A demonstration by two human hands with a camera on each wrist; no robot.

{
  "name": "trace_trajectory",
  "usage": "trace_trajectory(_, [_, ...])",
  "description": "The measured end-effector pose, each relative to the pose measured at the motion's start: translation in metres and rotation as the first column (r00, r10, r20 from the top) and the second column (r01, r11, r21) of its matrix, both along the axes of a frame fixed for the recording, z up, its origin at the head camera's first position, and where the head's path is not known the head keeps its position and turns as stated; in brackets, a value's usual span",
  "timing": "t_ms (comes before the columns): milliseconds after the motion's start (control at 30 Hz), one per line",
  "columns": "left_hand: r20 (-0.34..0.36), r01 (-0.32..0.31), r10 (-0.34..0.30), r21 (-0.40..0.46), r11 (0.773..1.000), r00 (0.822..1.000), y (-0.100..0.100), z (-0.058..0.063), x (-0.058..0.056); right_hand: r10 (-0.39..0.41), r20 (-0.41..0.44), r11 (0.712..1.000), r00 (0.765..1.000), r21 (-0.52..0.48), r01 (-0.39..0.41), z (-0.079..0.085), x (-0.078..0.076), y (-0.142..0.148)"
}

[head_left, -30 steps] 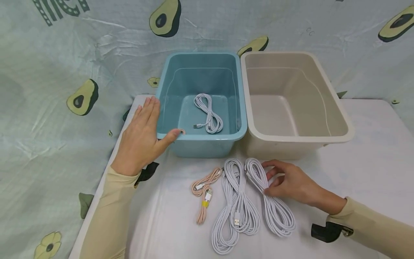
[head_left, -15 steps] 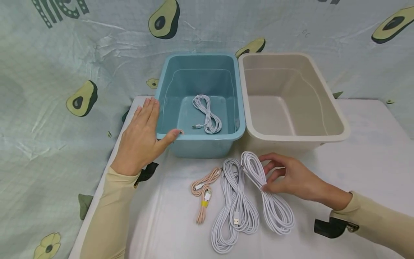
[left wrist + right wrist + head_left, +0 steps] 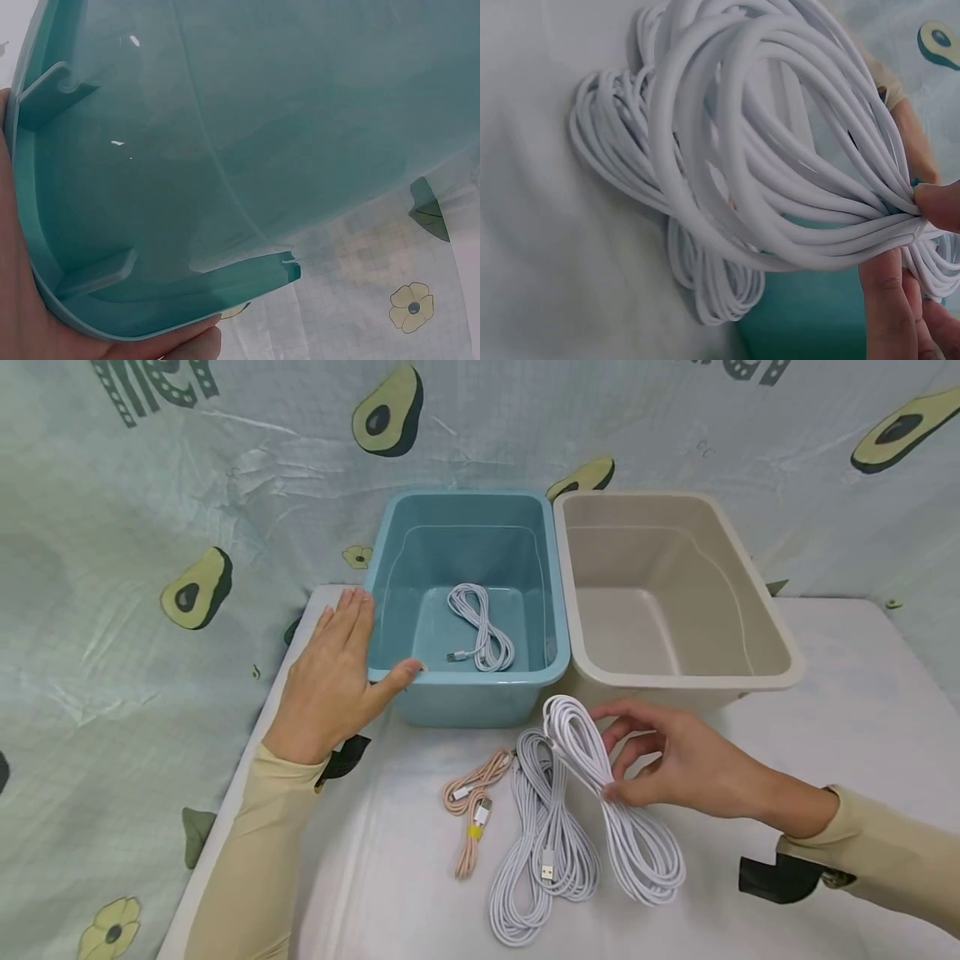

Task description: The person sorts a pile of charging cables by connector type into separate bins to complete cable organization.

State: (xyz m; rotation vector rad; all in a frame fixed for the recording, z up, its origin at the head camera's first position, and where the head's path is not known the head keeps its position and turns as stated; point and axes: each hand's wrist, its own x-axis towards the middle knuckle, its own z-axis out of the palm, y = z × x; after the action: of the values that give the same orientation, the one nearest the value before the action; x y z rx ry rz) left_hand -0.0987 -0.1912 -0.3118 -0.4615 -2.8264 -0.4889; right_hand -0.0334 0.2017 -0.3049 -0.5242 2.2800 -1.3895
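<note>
Pinches a white cable coil point(image 3: 630, 835) at its waist in the right hand point(image 3: 671, 762), lower right of centre in the head frame; lays the straight-fingered left hand point(image 3: 330, 681), left of centre, against the blue bin point(image 3: 468, 702).

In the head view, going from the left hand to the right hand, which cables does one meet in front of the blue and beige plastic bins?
Thin peach-pink coiled cable → unheld white coiled cable → second white coiled cable, held by the right hand.

Cables point(image 3: 553, 820) before side-by-side bins point(image 3: 472, 703)
</note>
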Motion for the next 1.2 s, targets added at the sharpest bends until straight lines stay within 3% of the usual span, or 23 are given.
trace_trajectory(467, [0.015, -0.001, 0.001, -0.01, 1.0, 1.0, 0.001, 0.0, -0.001, 0.033, -0.097, 0.999, 0.995, 0.036, -0.03, 0.048, -0.007, -0.015])
trace_trajectory(933, [0.012, -0.004, 0.004, -0.016, 1.0, 1.0, 0.0, -0.001, -0.001, 0.005, -0.211, 1.0, 0.977, -0.012, -0.007, 0.093, -0.034, -0.029])
trace_trajectory(1200, [-0.023, 0.01, -0.01, -0.017, 1.0, 1.0, 0.0, -0.002, -0.002, -0.063, -0.199, 0.997, 0.978, -0.054, 0.053, 0.112, -0.054, -0.042])
